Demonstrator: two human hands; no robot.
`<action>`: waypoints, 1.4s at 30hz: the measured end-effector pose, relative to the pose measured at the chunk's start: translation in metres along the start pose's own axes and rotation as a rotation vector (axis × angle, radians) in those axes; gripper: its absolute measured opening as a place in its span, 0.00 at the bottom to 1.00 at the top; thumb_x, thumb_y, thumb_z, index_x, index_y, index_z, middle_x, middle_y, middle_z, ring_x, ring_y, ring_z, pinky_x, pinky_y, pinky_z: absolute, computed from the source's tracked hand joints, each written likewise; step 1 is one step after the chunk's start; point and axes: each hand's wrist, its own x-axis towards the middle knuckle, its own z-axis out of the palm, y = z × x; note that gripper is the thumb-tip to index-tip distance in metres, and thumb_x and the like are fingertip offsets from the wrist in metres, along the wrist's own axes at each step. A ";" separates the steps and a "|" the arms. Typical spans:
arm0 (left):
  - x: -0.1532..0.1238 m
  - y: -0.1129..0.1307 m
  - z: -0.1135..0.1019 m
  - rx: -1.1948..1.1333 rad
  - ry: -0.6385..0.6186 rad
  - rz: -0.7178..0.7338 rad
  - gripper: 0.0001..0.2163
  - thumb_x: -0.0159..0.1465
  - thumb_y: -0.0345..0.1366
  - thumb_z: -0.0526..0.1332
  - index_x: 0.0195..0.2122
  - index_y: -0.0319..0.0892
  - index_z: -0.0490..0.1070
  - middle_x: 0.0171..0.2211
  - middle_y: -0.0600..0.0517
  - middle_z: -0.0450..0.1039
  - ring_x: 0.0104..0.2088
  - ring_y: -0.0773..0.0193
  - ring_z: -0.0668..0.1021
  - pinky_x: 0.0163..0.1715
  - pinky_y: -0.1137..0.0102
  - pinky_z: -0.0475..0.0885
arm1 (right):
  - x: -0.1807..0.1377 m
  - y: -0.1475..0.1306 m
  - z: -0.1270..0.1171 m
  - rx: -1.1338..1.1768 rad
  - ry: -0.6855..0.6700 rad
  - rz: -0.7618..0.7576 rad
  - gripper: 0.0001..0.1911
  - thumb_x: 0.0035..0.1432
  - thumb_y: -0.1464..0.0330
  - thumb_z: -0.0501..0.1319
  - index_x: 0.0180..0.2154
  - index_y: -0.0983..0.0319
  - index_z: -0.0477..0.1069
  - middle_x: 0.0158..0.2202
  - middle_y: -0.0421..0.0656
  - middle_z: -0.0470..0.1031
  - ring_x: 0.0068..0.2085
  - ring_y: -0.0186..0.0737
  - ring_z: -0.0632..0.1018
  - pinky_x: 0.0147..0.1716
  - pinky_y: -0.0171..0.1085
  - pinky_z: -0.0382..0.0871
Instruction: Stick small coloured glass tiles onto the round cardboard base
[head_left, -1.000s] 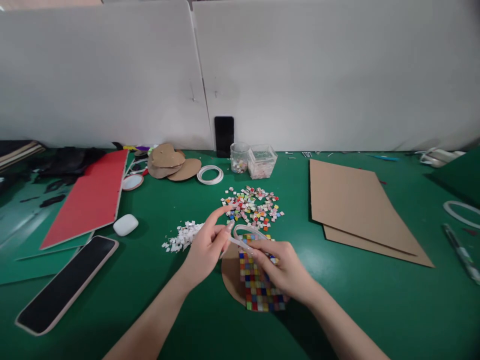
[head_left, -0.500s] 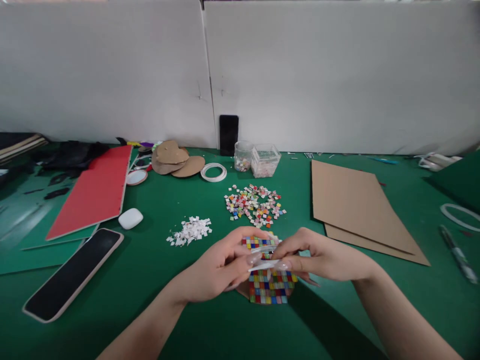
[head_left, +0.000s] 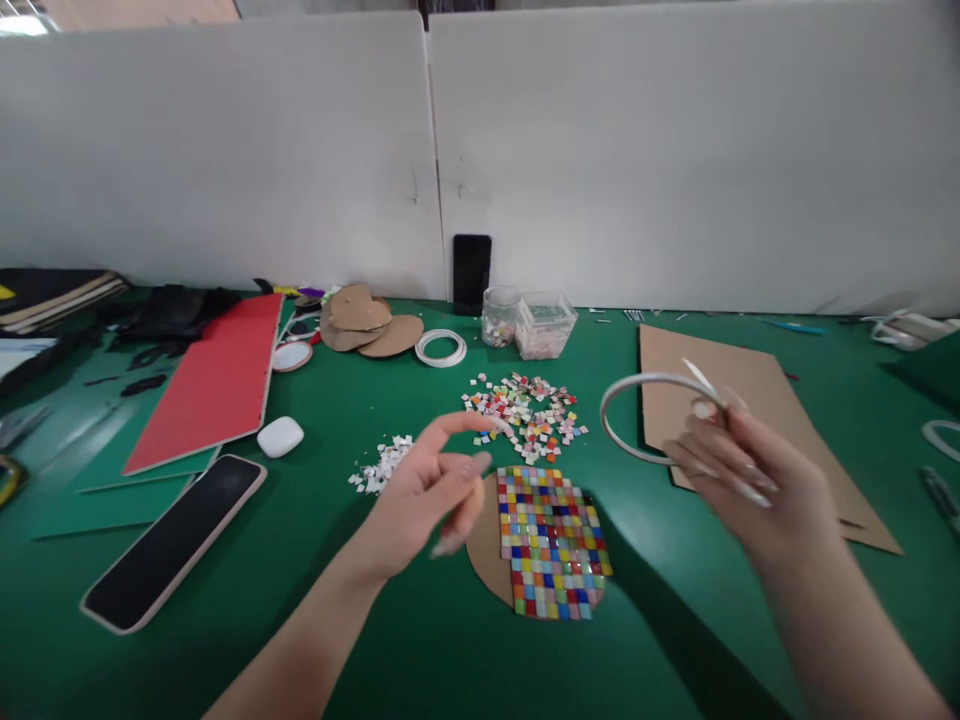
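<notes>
My right hand [head_left: 750, 470] is raised above the right side of the table, its fingers closed round a thin whitish ring that looks like a narrow roll of tape [head_left: 619, 440]. A short white tip sticks up by the fingers. My left hand [head_left: 431, 490] hovers left of the mosaic with index finger stretched and fingers apart, holding nothing. Between the hands, a round cardboard disc [head_left: 487, 560] lies on the table. Small colourful mosaic tiles [head_left: 555, 545] in rows cover most of it; its left edge is bare cardboard.
Loose coloured tiles [head_left: 559, 410] lie behind the disc, with white paper squares [head_left: 379, 465] to their left. A phone [head_left: 176, 540], red board [head_left: 210, 390], cardboard discs [head_left: 394, 335], clear box [head_left: 544, 330], another white ring [head_left: 440, 348] and cardboard sheets [head_left: 720, 400] lie around.
Both hands have come off the mosaic and moved apart. The right hand has lifted the ring up and to the right; the left has drawn back left. The view has shifted slightly.
</notes>
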 end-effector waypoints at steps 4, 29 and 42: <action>0.005 -0.002 0.015 0.109 0.014 -0.086 0.16 0.60 0.40 0.58 0.48 0.43 0.59 0.15 0.59 0.68 0.11 0.74 0.65 0.12 0.79 0.60 | -0.007 0.029 0.054 0.223 -0.073 0.090 0.22 0.57 0.49 0.47 0.21 0.57 0.55 0.15 0.31 0.44 0.14 0.29 0.46 0.13 0.31 0.52; 0.004 -0.056 0.025 0.553 0.014 0.114 0.10 0.62 0.33 0.54 0.46 0.46 0.62 0.21 0.58 0.74 0.25 0.68 0.77 0.31 0.72 0.71 | -0.040 0.081 0.090 0.493 -0.354 0.672 0.17 0.55 0.57 0.57 0.24 0.63 0.60 0.13 0.32 0.62 0.11 0.22 0.57 0.11 0.26 0.46; 0.011 -0.061 0.023 0.119 0.046 -0.185 0.23 0.49 0.36 0.66 0.46 0.45 0.61 0.16 0.64 0.58 0.16 0.78 0.61 0.16 0.83 0.59 | -0.035 0.081 0.076 0.294 -0.560 0.547 0.14 0.60 0.59 0.53 0.28 0.61 0.57 0.16 0.31 0.63 0.13 0.21 0.57 0.10 0.24 0.46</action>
